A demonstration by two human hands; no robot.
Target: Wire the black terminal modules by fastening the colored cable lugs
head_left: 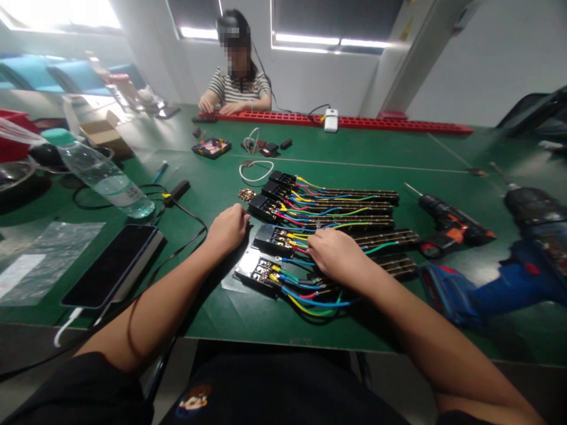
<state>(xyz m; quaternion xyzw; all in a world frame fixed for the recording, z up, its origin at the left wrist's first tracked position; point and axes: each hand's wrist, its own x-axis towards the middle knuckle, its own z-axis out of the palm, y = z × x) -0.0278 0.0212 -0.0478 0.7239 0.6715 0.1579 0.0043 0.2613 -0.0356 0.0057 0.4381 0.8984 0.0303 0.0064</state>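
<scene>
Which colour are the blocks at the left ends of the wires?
The blocks are black, seen best in the head view.

The terminal blocks (263, 208) look like hard plastic, the wires (328, 304) sleeved in smooth plastic. The small metal parts (247, 194) gleam; the bench (274, 324) is smooth with a soft sheen. Bottle (113, 183) — clear, glossy plastic; bag (66, 248) — crinkled film; phone (113, 265), glossy-screened; box (104, 133), matt cardboard.

Has left forearm (159, 301) slanted up from lower left, bare, wrist nearly straight. Curls left hand (228, 230) just left of centre — back upward, fingers tucked, grip unclear. Angles right forearm (411, 321), also bare, in from lower right. Arches right hand (339, 254) right of centre — fingers bent, tips partly hidden.
</scene>
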